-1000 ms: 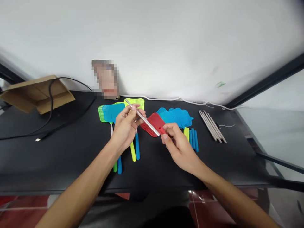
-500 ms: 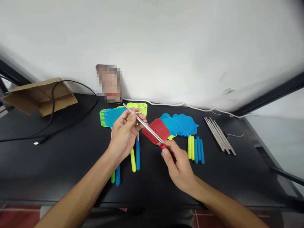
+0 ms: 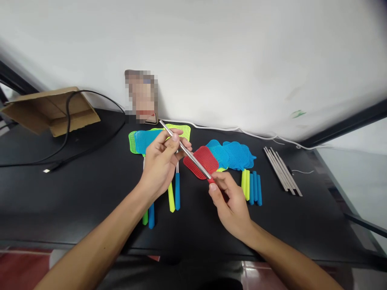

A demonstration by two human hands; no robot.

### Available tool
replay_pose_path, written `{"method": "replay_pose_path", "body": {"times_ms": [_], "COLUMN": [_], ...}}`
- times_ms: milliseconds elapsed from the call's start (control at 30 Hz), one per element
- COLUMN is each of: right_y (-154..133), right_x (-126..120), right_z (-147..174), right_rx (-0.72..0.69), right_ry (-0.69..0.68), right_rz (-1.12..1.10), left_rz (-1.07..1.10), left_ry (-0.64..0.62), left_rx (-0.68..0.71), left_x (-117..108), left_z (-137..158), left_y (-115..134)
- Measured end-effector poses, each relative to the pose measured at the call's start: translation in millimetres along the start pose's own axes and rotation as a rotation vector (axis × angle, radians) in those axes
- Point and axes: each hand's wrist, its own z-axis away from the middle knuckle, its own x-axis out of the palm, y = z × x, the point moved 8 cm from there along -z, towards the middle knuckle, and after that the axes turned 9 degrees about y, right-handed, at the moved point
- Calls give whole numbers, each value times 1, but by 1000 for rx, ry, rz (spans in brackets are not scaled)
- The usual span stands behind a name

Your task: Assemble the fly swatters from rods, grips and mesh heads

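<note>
A silver metal rod [image 3: 195,160] slants down to the right between my hands. My left hand [image 3: 161,161] pinches it near its upper part. At its lower end, my right hand [image 3: 231,199] is closed around a red handle [image 3: 211,181], mostly hidden by the fingers; the rod's tip sits at the handle's mouth. Behind the rod lies a red fly swatter head [image 3: 202,161]. Assembled swatters with blue heads [image 3: 146,141] and green or yellow ones lie behind and below my left hand, their blue handles [image 3: 177,192] and yellow handles [image 3: 171,198] toward me.
Several blue swatter heads [image 3: 237,155] overlap right of centre. Loose yellow handles [image 3: 245,185] and blue handles [image 3: 255,188] lie before them, metal rods [image 3: 281,169] further right. An open cardboard box [image 3: 54,110], a black cable [image 3: 68,133] and a pixelated upright object [image 3: 142,96] stand toward the back left.
The rod's lower end has met the red handle's mouth, where a small offset showed before. The whole view has shifted slightly; both hands keep their hold.
</note>
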Motion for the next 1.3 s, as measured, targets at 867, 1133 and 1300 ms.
{"method": "replay_pose_path", "body": {"times_ms": [867, 1133, 1300], "right_y": [-3, -1, 0], "right_x": [-5, -5, -4], "right_z": [-4, -7, -7], "right_rx": [-37, -8, 37], "right_ry": [22, 9, -16], "right_rz": [61, 17, -18], "left_rz": [-132, -266, -282], "left_ry": [-66, -267, -245], "left_rx": [54, -14, -12], "left_x": [8, 29, 30], "left_z": [8, 32, 33], "left_y": [-3, -27, -27]}}
